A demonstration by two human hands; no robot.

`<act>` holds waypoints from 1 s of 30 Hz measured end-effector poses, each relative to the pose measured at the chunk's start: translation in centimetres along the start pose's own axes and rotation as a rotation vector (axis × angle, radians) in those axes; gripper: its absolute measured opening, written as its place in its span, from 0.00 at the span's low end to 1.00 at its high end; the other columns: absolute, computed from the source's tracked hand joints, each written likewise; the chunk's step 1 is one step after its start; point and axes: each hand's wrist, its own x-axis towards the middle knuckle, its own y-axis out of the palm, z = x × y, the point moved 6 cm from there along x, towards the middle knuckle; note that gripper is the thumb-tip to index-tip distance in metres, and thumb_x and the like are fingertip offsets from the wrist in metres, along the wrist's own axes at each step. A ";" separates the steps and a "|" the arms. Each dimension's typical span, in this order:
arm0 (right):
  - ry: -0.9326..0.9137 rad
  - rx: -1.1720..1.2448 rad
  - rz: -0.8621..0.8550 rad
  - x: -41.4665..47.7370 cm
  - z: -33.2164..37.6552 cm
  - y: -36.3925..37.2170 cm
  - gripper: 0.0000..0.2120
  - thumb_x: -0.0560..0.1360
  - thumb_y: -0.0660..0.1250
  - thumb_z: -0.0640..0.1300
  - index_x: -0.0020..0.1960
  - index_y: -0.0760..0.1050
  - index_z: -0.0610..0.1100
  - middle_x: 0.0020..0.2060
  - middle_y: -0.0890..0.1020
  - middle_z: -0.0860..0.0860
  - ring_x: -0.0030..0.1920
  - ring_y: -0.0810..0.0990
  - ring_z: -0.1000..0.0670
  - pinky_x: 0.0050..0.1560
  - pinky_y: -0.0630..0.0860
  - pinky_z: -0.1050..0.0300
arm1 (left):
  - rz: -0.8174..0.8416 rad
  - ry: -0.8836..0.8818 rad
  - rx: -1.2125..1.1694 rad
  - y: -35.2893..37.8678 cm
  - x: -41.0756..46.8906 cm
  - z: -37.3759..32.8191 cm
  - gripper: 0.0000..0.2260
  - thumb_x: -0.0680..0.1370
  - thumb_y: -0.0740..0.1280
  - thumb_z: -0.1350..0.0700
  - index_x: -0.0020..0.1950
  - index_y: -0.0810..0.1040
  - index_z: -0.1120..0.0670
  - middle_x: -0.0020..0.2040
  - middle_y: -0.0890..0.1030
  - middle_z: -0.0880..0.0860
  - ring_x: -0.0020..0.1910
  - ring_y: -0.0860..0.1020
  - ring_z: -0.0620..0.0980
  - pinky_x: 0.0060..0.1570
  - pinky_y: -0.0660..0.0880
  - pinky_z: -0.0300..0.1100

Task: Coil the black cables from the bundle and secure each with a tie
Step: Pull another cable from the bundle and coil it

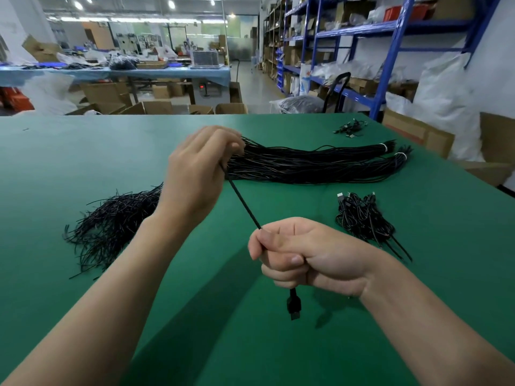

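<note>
A single black cable (242, 201) runs taut on a slant through the middle of the frame, between the two hands. The right hand (309, 254), at centre right, is closed in a fist round the cable's lower end, thumb pressed against the curled forefinger. The plug (293, 306) hangs free below the fist, above the green surface (83, 151). The left hand (195, 174), higher and further left, curls its fingers round the cable's upper stretch, just where it leaves the left end of the bundle (306, 162). The bundle lies across the surface behind the hands and runs toward the upper right, where two white bands (384, 147) bind its far ends.

The step in hand appears to be drawing one cable clear of the bundle, ahead of any coiling. It would go best with a steady pull along the line of the bundle, not across it, so that neighbouring strands are not dragged out or tangled. The bands grip the far end, so a jerk risks snagging there. The left hand can guide the cable and hold back the rest. Once the cable is free, the plug end in the right fist makes a sound anchor for even loops.

A heap of short black strands (111, 221), probably the ties, lies at the left beside the left forearm. Coiled cables (362, 215) sit at the right.
</note>
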 end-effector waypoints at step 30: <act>0.060 0.189 -0.283 -2.9 -6.0 -2.5 0.11 0.85 0.58 0.42 0.50 0.77 0.38 0.28 0.67 0.52 0.28 0.61 0.55 0.28 0.60 0.64 | 0.464 -0.177 -0.155 3.9 -8.7 -3.0 0.11 0.81 0.65 0.47 0.50 0.86 0.48 0.40 0.73 0.49 0.41 0.73 0.50 0.42 0.73 0.53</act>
